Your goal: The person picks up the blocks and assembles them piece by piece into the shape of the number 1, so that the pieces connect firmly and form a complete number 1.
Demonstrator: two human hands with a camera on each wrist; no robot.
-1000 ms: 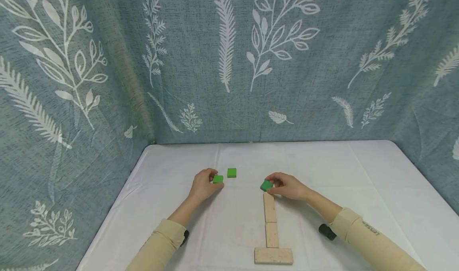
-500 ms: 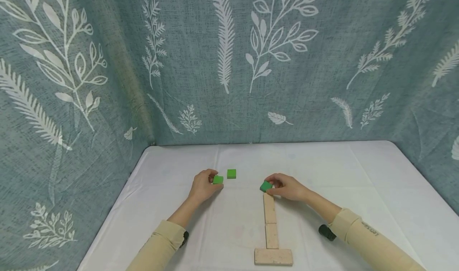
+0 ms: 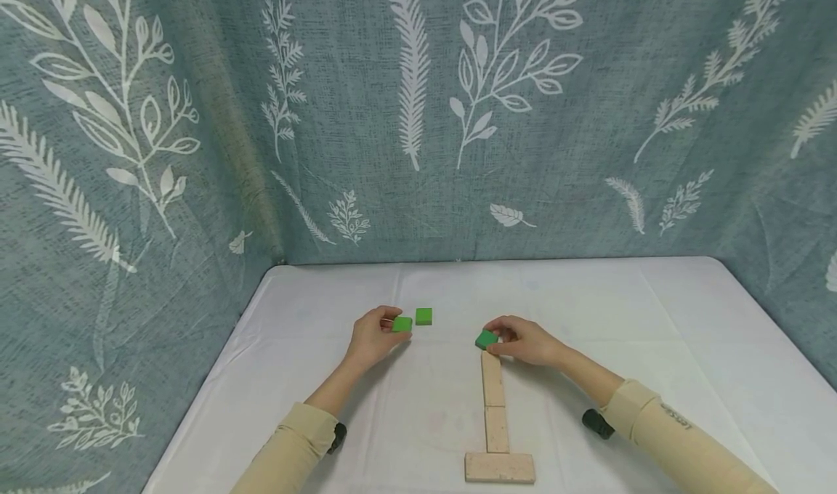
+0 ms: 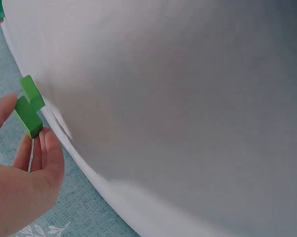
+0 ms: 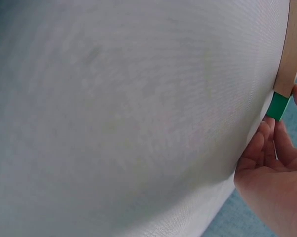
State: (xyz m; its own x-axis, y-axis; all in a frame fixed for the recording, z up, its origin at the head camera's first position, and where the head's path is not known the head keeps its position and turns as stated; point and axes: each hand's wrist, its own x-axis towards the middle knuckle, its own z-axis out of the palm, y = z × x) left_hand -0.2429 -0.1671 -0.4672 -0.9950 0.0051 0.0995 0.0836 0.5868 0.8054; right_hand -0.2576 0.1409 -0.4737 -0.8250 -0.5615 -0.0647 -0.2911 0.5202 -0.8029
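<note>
My left hand [image 3: 373,338] pinches a light green block [image 3: 402,325] between thumb and fingers at the table's left middle. Just to its right and a little farther back lies a second light green block [image 3: 423,316]; in the left wrist view the held block [image 4: 28,117] overlaps that other block [image 4: 32,93]. My right hand [image 3: 526,340] pinches a darker green block [image 3: 486,339] at the far end of a row of wooden planks. In the right wrist view this green block [image 5: 277,106] sits right at the end of a plank [image 5: 290,54].
Two wooden planks [image 3: 493,380] lie end to end, with a third plank [image 3: 500,468] crosswise at their near end, forming an upside-down T. They lie on a white-covered table [image 3: 588,298]. A blue-green leaf-patterned curtain [image 3: 360,116] hangs behind and at the sides.
My left hand has shifted slightly right with its light green block, closer to the other light green one. The right hand stays in place on the darker green block.
</note>
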